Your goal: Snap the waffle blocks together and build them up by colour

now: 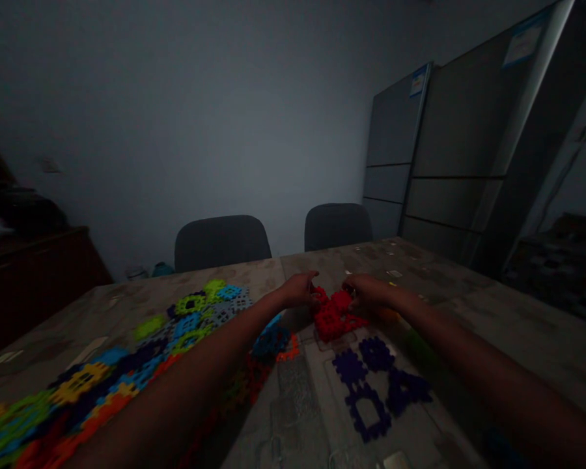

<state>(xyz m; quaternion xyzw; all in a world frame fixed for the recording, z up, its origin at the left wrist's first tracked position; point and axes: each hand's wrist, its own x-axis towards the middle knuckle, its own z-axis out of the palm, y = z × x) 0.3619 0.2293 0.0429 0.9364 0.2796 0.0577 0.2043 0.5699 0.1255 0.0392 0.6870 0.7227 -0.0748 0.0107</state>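
Observation:
A small heap of red interlocking plastic pieces (329, 320) lies on the table between my two hands. My left hand (301, 290) is at its left side, fingers curved and touching a red piece. From the right, my right hand (364, 290) curls its fingers against the heap's upper edge; the fingertips are partly hidden and dim. Nearer to me lie several dark purple pieces (350, 367), one a square frame. A blue piece (272, 339) and an orange piece (288, 350) sit just below my left hand, partly covered by the forearm.
Many mixed-colour interlocking pieces (78, 383) spread over the left of the patterned table (293, 404). A yellow-orange piece (389, 314) and a green piece (420, 345) lie by my right forearm. Two grey chairs (222, 242) stand behind the table, a tall refrigerator (459, 143) at right.

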